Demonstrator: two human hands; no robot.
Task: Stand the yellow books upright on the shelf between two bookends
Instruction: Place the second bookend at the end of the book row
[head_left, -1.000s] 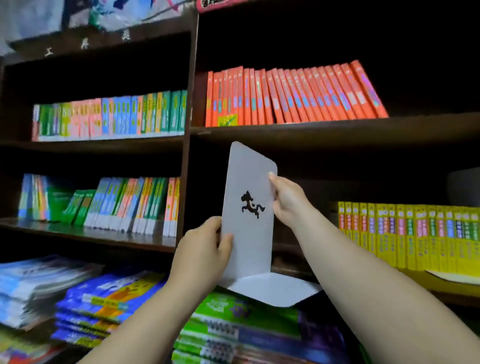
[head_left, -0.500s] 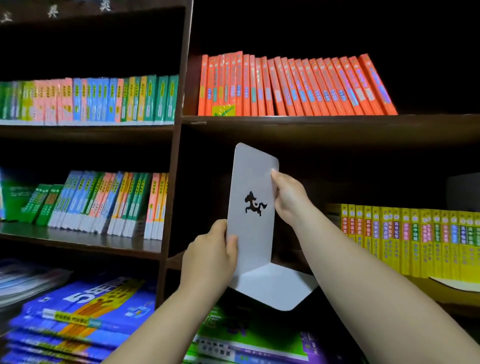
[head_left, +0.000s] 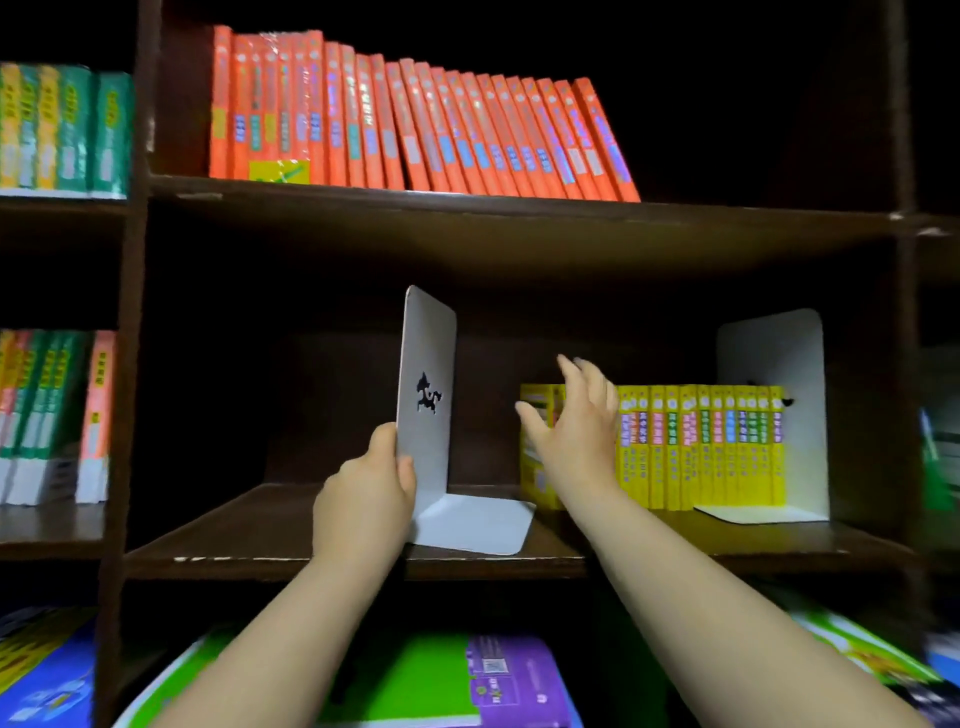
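A: Item one, shelf (head_left: 270, 530)?
B: White bookend (head_left: 427, 395) upright, its foot flat on the board; left hand (head_left: 363, 499) clasps its near edge.
A: Item two?
B: Yellow books (head_left: 701, 447), upright row at 3 o'clock of that bookend, backed by a second bookend (head_left: 779, 405) at their right end.
A: Right hand (head_left: 576, 431)?
B: Fingers spread, holding nothing, in front of the row's left end, hiding some spines.
A: Surroundings?
B: Orange books (head_left: 415, 130) leaning at 12 o'clock; green books (head_left: 405, 680) flat at 6.
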